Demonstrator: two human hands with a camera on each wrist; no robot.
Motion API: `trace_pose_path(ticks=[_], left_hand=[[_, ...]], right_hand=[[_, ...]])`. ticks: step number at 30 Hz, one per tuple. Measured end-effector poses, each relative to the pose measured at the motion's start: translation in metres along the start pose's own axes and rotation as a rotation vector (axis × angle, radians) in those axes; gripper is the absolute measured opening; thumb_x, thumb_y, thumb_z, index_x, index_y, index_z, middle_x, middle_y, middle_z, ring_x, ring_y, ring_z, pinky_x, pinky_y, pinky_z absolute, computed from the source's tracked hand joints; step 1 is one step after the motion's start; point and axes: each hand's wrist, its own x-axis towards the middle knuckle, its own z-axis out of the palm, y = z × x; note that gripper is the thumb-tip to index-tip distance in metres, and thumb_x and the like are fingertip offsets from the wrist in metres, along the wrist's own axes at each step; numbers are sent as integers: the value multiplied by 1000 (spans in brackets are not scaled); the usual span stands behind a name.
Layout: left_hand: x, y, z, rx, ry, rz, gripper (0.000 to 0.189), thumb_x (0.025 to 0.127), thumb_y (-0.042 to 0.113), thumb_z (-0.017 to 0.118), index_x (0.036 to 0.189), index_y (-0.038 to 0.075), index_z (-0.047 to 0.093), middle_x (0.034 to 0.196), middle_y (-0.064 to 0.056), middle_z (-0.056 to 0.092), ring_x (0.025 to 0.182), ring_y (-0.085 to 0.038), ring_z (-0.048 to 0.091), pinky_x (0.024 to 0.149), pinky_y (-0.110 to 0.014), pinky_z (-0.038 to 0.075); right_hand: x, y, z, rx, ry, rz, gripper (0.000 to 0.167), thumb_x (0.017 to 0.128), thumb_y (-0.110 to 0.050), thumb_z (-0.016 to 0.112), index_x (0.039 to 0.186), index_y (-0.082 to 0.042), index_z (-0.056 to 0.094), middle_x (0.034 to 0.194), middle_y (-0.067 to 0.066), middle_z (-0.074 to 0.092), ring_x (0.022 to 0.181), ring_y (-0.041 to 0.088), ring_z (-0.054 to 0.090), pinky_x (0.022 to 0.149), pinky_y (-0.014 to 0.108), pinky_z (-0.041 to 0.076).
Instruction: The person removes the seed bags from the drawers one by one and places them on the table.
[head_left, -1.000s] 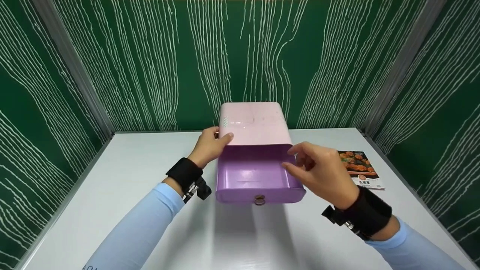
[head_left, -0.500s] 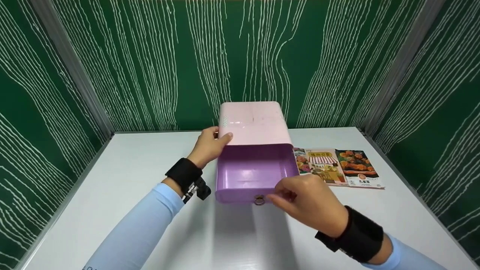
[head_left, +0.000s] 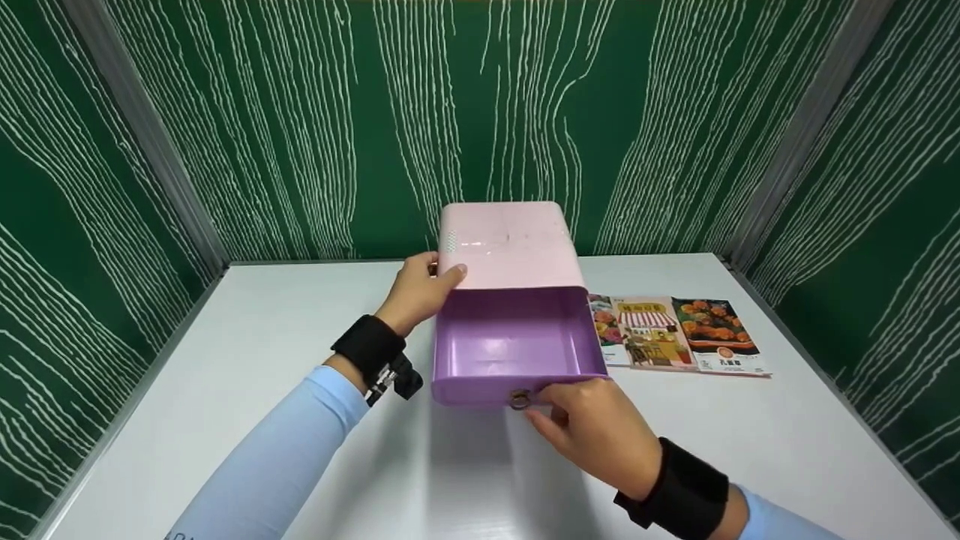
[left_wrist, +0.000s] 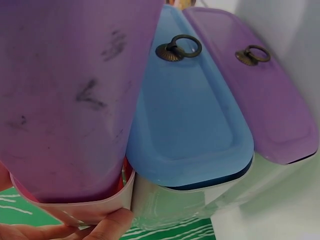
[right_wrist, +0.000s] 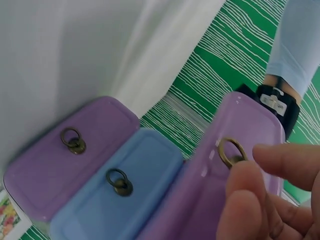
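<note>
A small drawer cabinet with a pink casing stands mid-table. Its top purple drawer is pulled out, and its inside looks bare. My left hand grips the casing's left front corner, thumb on top. Close to the drawer's brass ring pull, my right hand has its thumb and index finger bent and apart; whether they touch the ring is unclear. Under the pulled-out drawer, a blue drawer and a lower purple drawer are pushed in, each with its own ring.
Flat printed packets lie right of the cabinet: one with orange flowers, one with a striped-awning shop picture, and a flowered one partly hidden by the cabinet. Green white-lined walls enclose the white table.
My right hand has moved from the drawer's right side down and left to its front, beside the ring, uncovering the packets. The left hand and the cabinet have stayed in place.
</note>
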Motion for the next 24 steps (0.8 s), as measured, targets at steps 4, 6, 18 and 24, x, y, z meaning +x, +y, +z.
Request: trace_pose_path(ticks=[4, 6, 18, 24], left_hand=[[-1, 0, 0, 2, 4, 1, 48, 110, 25, 62, 145, -8, 60, 146, -27, 65, 132, -34, 65, 113, -47, 55], [-1, 1, 0, 4, 3, -1, 48, 110, 25, 62, 145, -8, 60, 147, -27, 64, 133, -34, 64, 113, -47, 54], [-2, 0, -1, 19, -14, 1, 50, 111, 26, 61, 148, -7, 58, 148, -26, 63, 134, -34, 64, 114, -47, 53], [-2, 1, -2, 33, -22, 3, 52, 110, 27, 61, 149, -8, 57, 146, -26, 64, 132, -33, 64, 113, -47, 54]], right_hand=[[-2, 0, 9, 4, 35, 9, 15, 93, -10, 85, 83, -13, 75, 64, -8, 59, 58, -3, 47, 56, 21, 39], [-3, 1, 14, -1, 72, 8, 16, 91, -8, 87, 81, -12, 74, 63, -7, 61, 58, -3, 48, 55, 20, 40], [-4, 3, 32, -10, 239, -33, 26, 87, -3, 86, 74, -16, 68, 64, -6, 68, 55, -2, 58, 53, 17, 46], [-1, 6, 33, 20, 264, -70, 34, 83, 2, 79, 67, -19, 58, 58, -12, 56, 55, -10, 41, 51, 11, 33]])
